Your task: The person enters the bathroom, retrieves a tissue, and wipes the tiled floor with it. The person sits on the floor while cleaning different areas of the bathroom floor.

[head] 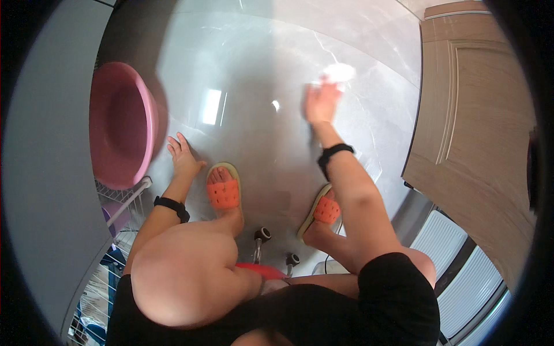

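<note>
My right hand is stretched forward over the glossy marbled floor, blurred, with its fingers on a white piece of cloth or tissue that lies against the tiles. Fingers spread, my left hand rests on the floor between a pink plastic basin and my foot in an orange slide sandal. Nothing is held in it. A black band circles each wrist. The other orange sandal shows partly behind my right forearm.
A wooden panelled door stands at the right, near white ribbed panels. At the left are a grey panel and a white wire rack holding packages. A red-seated stool with casters is beneath me.
</note>
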Action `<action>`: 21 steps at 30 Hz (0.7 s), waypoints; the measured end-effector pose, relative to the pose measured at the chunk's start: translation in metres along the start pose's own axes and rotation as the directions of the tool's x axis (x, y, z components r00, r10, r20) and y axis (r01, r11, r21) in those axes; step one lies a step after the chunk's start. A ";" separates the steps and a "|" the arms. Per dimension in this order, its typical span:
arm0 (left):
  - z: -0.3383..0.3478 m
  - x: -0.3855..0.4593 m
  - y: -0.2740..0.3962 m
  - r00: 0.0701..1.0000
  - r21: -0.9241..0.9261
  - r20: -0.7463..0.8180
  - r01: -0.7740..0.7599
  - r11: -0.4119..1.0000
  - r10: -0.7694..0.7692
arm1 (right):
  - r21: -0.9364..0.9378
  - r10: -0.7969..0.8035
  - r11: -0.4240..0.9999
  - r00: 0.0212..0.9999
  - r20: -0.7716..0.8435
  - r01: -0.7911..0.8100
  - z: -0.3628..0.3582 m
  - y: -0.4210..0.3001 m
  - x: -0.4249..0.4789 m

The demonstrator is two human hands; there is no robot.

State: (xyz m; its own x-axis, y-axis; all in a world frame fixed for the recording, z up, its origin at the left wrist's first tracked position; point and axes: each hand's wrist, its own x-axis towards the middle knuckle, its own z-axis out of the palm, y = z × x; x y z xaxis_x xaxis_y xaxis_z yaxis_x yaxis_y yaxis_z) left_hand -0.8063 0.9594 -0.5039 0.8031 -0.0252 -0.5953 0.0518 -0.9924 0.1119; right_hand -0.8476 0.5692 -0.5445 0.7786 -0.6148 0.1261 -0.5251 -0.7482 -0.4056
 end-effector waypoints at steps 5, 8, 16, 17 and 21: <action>0.002 -0.004 -0.014 0.996 -0.069 -0.036 -0.083 0.994 0.081 | 0.293 -0.687 0.713 0.553 0.471 0.637 0.017 -0.124 -0.050; -0.009 -0.012 -0.010 0.997 -0.124 -0.026 -0.082 0.989 0.079 | 0.454 -0.782 0.623 0.493 0.382 0.637 0.023 -0.111 -0.049; -0.012 -0.012 -0.005 0.998 -0.079 0.013 -0.061 0.995 0.062 | -0.020 0.071 0.997 0.988 0.134 -0.068 0.049 -0.096 0.128; -0.011 -0.011 -0.006 0.997 -0.086 0.008 -0.074 0.994 0.075 | -0.014 0.086 0.996 0.984 0.158 -0.085 0.059 -0.111 0.148; -0.010 -0.011 -0.007 0.996 -0.081 0.009 -0.090 0.993 0.091 | -0.005 -0.361 0.926 0.887 0.288 0.379 0.091 -0.193 0.152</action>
State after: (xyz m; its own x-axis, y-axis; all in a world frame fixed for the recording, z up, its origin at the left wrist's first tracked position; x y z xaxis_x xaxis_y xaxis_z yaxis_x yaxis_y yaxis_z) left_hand -0.8096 0.9681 -0.4897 0.7992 -0.1163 -0.5898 0.0275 -0.9730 0.2291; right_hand -0.5970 0.6428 -0.5296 0.9792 -0.2029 -0.0021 -0.1927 -0.9264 -0.3234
